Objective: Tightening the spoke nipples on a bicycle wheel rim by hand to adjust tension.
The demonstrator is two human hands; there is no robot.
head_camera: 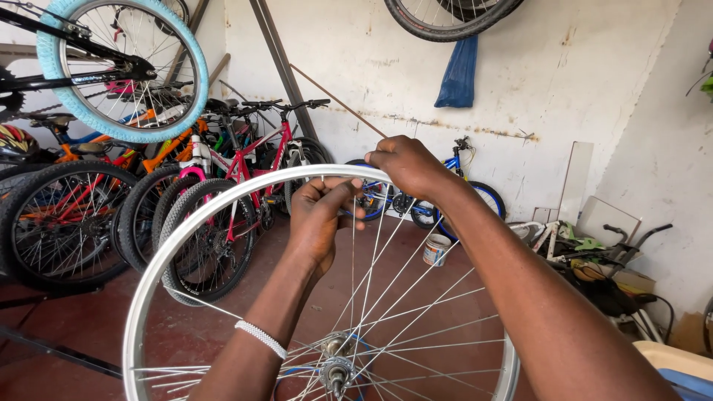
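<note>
Fingers of the left hand (321, 215) pinched together on a thin spoke end just under the top of the bare silver metal bicycle rim (160, 263), thumb and forefinger meeting at about 12 o'clock on the wheel. Fingers of the right hand (405, 165) curled shut over the rim's top edge, just to the 1 o'clock side, knuckles toward the camera; the two hands sit just beside each other.

Rim: untyred, upright, facing the camera, filling the lower middle of the view. Thin steel spokes (416, 315) fan from the top and right of the rim down to the grey metal hub (338, 364) at 6 o'clock of the frame; the left half of the rim carries few spokes. White beaded bracelet (261, 338) on the left wrist.

Surroundings, outward:
- Small white tin with a blue label (437, 250) on the red floor (74, 319), seen through the spokes at 3 o'clock of the left hand.
- Blue bicycle (479, 194) against the white wall (520, 74), behind the right hand.
- Row of parked bicycles at 9 o'clock, among them a red-and-pink framed one (252, 160).
- Light-blue-tyred wheel (122, 67) hanging at 10 o'clock.
- Black tyre (445, 18) hanging at 12 o'clock, a blue cloth bag (457, 74) below it.
- Heap of frames and handlebars (594, 260) at 3 o'clock.
</note>
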